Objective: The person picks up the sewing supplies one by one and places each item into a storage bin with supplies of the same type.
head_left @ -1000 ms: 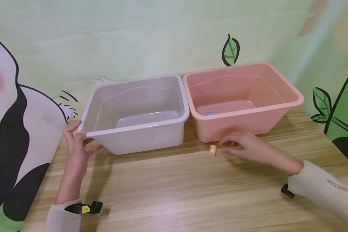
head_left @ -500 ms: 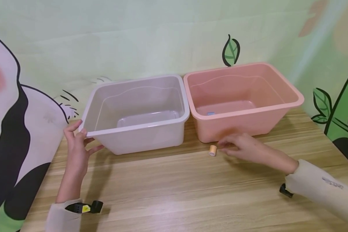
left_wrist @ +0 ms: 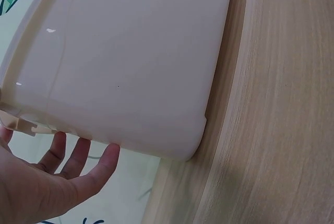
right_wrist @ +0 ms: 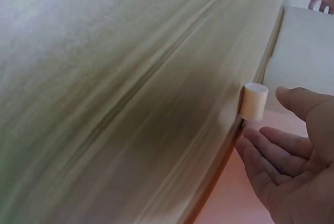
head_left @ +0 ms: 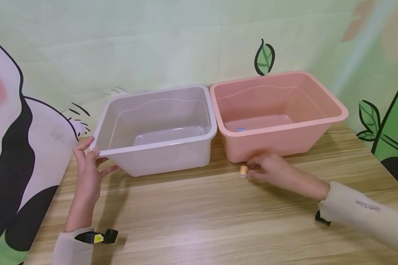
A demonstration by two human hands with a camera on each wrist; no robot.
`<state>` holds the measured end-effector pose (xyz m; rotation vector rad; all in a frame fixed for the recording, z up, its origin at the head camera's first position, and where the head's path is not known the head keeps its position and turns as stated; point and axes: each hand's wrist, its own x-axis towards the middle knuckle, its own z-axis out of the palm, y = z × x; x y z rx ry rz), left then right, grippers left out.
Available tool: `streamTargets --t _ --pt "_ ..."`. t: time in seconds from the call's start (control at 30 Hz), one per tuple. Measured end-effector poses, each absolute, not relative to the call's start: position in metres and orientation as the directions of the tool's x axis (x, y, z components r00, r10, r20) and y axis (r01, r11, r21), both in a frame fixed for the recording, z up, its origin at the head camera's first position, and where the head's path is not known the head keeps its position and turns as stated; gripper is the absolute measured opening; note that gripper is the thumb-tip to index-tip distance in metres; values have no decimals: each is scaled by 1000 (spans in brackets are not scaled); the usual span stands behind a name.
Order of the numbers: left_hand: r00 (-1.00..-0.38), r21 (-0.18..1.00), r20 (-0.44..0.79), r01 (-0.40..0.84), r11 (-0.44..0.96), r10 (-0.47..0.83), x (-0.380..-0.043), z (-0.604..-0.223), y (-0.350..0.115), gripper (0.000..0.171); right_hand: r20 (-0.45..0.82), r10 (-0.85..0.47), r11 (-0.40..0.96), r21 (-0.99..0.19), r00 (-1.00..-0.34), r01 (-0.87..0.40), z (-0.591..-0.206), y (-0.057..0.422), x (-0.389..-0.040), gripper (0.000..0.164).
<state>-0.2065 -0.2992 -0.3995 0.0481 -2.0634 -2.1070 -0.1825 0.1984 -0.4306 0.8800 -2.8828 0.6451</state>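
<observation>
My left hand (head_left: 87, 176) grips the near left corner of a light grey plastic bin (head_left: 166, 158), thumb on the rim and other fingers beneath it. In the left wrist view, the fingertips (left_wrist: 110, 153) touch the bin's outer wall. A small orange cylinder with a white end (head_left: 243, 172) lies on the table in front of the gap between the two bins. Just right of it is my right hand (head_left: 274, 170), thumb and fingers spread. The right wrist view shows the cylinder (right_wrist: 254, 102) close to the thumb and fingertips, held by neither.
A pink bin (head_left: 272, 141) stands right of the grey one, rims close together. A small blue piece (head_left: 241, 129) lies on its floor. The wooden table (head_left: 185, 217) reaches back to a printed cloth backdrop (head_left: 172, 48).
My right hand has moved a little left, closer to the orange cylinder. The left hand, both bins and the cylinder have stayed in place.
</observation>
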Motion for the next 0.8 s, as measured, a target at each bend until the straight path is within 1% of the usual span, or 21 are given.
streamTargets --t 0.2,0.57,0.8 --pt "-982 993 114 116 -4 -152 -206 -400 -300 45 176 -521 757 -357 -835 -547 -436 193 -184 22" --pt "-981 992 124 123 17 -149 -206 -399 -300 46 219 -521 769 -300 -825 -565 -442 187 -187 20" --pt "-981 993 117 117 14 -152 -207 -399 -300 46 223 -521 769 -297 -824 -566 -441 184 -192 18"
